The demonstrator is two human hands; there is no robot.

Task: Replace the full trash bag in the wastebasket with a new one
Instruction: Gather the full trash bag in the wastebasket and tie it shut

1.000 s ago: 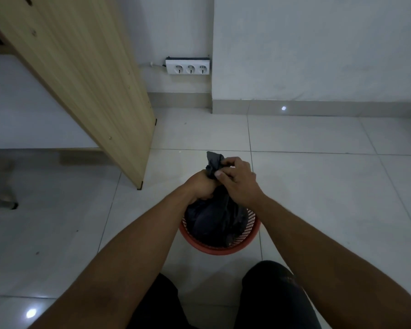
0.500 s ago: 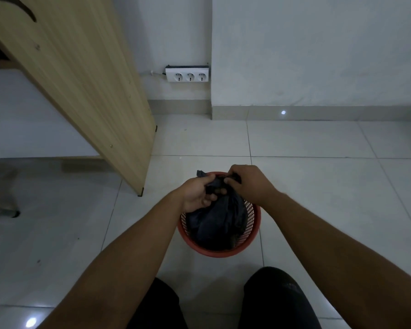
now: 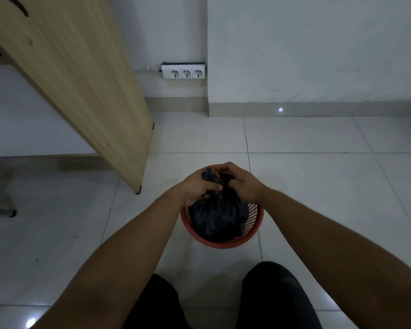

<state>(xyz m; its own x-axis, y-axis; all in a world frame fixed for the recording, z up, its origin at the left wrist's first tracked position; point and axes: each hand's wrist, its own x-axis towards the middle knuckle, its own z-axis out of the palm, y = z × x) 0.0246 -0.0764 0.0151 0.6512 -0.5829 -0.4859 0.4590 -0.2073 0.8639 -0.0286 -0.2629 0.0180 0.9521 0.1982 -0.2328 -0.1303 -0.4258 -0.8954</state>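
Left hand [image 3: 199, 188] and right hand [image 3: 241, 184] are both gripping the trash bag [image 3: 217, 216] sitting inside the wastebasket [image 3: 256, 224]. Tiled floor [image 3: 318, 186] is lying open right of the wastebasket; a wooden panel [image 3: 86, 91] is standing close to its left.

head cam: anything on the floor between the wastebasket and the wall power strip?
Nothing: in the head view only bare floor tiles run from the wastebasket to the baseboard below the power strip.

Far rim of wastebasket [image 3: 255, 224] hidden behind both hands; bag [image 3: 217, 217] contents unseen; wooden panel [image 3: 81, 74] cut off at top edge.
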